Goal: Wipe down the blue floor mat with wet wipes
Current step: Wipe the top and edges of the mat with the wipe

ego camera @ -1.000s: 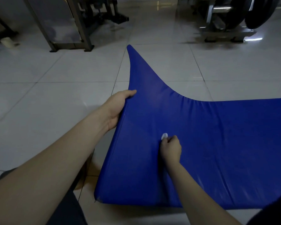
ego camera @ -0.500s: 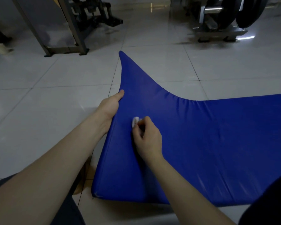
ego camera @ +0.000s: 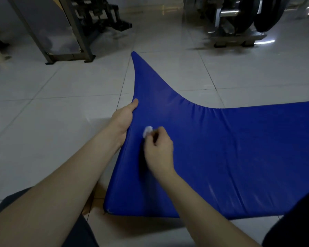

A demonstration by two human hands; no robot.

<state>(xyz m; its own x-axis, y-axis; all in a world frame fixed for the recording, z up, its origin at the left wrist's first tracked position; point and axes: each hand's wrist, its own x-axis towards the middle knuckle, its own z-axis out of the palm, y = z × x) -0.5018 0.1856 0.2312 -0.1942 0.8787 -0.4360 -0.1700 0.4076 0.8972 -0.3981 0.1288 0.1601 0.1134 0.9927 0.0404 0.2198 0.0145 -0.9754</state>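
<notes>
A: Status?
B: Blue mat (ego camera: 221,148) on the floor (ego camera: 43,125), left edge gripped in my left hand (ego camera: 122,116). Right hand (ego camera: 159,150) pinches wipe (ego camera: 147,131) near that edge.
A: Advice?
B: I'd press flatter, overlap strokes rightward.

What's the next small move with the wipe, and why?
Probably sweep the wipe rightward across the mat: the right hand pinches it near the left edge, held by the left hand, with most of the mat lying to the right.
</notes>
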